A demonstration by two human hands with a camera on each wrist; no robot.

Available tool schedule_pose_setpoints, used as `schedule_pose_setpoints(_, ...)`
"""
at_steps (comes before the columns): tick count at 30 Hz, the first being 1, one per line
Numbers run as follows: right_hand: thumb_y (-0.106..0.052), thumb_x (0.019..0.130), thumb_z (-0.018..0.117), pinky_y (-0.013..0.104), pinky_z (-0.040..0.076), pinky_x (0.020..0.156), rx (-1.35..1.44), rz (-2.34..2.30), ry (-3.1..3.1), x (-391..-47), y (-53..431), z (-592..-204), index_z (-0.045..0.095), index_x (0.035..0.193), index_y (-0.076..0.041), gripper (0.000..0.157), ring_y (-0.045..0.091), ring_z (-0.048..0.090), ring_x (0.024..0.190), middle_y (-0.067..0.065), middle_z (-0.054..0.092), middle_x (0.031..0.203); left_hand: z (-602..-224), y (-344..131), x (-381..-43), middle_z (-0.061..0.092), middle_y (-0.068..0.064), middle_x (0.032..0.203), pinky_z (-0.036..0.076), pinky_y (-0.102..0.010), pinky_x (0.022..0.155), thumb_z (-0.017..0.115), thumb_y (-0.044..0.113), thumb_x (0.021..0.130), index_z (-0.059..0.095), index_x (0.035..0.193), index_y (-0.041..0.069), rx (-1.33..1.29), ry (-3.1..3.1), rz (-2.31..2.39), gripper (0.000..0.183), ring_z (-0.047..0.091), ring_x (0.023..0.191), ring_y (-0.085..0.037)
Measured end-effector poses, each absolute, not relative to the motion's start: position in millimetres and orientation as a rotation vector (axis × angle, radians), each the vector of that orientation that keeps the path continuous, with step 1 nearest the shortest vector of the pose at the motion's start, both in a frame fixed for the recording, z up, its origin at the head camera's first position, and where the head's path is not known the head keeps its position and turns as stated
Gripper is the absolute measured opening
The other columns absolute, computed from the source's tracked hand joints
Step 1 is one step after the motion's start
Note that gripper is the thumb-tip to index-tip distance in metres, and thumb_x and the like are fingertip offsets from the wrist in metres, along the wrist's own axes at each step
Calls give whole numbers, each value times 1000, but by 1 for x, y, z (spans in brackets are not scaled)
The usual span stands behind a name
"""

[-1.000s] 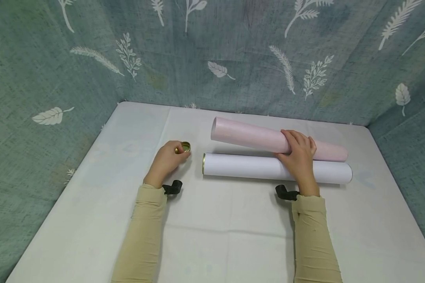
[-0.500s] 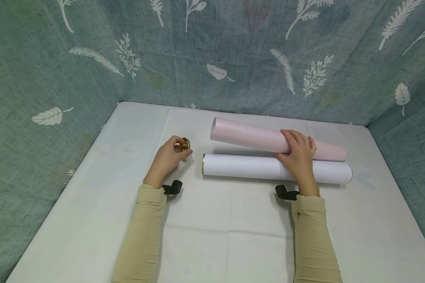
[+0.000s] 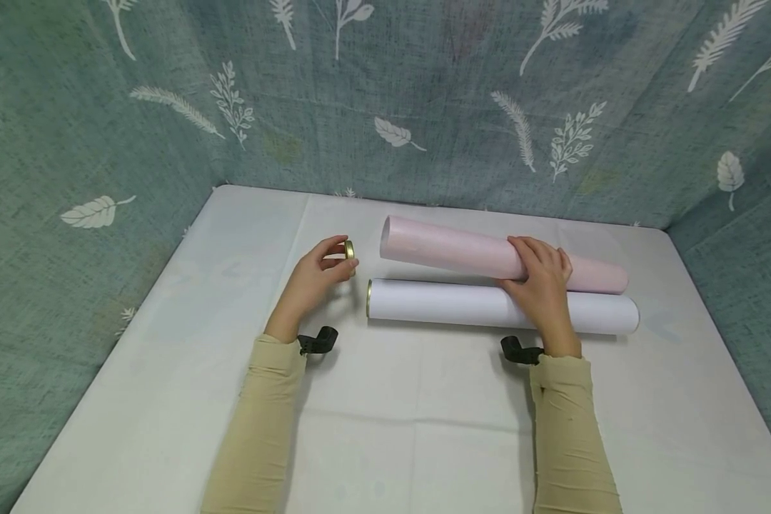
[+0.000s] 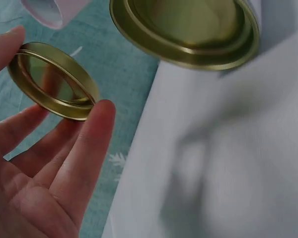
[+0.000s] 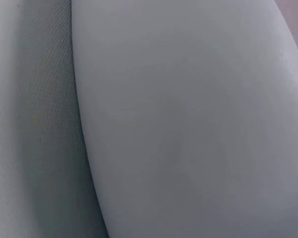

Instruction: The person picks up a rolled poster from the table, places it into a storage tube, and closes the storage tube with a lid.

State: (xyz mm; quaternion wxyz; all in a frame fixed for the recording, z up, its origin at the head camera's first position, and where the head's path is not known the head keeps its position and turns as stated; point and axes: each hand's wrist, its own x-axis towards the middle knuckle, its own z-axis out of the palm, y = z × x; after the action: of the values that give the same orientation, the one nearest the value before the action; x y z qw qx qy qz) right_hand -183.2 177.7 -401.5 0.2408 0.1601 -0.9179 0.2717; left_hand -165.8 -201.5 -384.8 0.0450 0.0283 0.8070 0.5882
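Note:
My left hand [image 3: 308, 285] pinches a shallow round gold metal lid [image 3: 350, 250] by its edges, between thumb and fingertips. In the left wrist view the lid [image 4: 64, 60] is tilted, its hollow side showing. My right hand [image 3: 542, 293] grips a pink cardboard tube [image 3: 450, 247] from above; the tube's left end has no lid on it. In front of it lies a white cardboard tube [image 3: 443, 301], with a gold end cap [image 4: 188, 55] on its left end. The right wrist view is filled by the white tube [image 5: 188, 124], and my right fingers are out of that view.
Both tubes lie on a white-covered table [image 3: 385, 457]. A green curtain [image 3: 450, 164] with white leaf prints stands along the back and sides. Black wrist-worn cameras, such as the one at the left wrist [image 3: 321, 340], stick out inward from each sleeve.
My left hand has lifted and turned the lid on edge, moving slightly up and right toward the pink tube's end. The right hand and both tubes have barely moved.

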Motion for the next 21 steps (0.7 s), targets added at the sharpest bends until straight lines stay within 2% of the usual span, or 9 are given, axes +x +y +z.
schedule_pose_setpoints(3, -19, 63, 82, 46, 4, 102, 454, 748, -2526, -182, 179, -401, 50, 126, -21, 71, 24, 33, 121, 1, 47, 126, -374, -194, -163, 48, -5, 121, 47, -36, 80, 63, 32, 83, 40, 131, 21, 153, 2351, 1949, 55, 57, 99, -20)
schedule_pose_setpoints(7, -19, 63, 82, 46, 4, 102, 479, 757, -2535, -182, 180, -400, 50, 126, -21, 72, 25, 33, 120, 2, 46, 126, -366, -186, -160, 47, -12, 123, 49, -38, 78, 60, 27, 86, 38, 132, 13, 219, 2292, 2056, 53, 57, 97, -24)
schedule_pose_setpoints(10, -19, 63, 82, 46, 4, 102, 485, 756, -2533, -182, 180, -401, 50, 127, -21, 72, 25, 33, 120, 1, 46, 127, -366, -183, -159, 46, -13, 124, 49, -38, 77, 58, 27, 87, 36, 133, 12, 249, 2264, 2107, 53, 57, 97, -25)
schedule_pose_setpoints(17, -20, 62, 82, 46, 4, 102, 509, 750, -2514, -183, 182, -404, 49, 127, -22, 73, 25, 33, 121, 0, 47, 127, -367, -178, -157, 43, -11, 128, 48, -40, 79, 60, 25, 86, 37, 133, 18, 302, 2189, 2243, 53, 56, 101, -26)
schedule_pose_setpoints(21, -19, 62, 82, 46, 4, 102, 517, 754, -2500, -183, 183, -405, 49, 127, -23, 74, 24, 33, 120, 0, 47, 127, -363, -175, -155, 43, -11, 128, 47, -41, 81, 61, 24, 86, 37, 133, 17, 339, 2164, 2286, 53, 55, 103, -26)
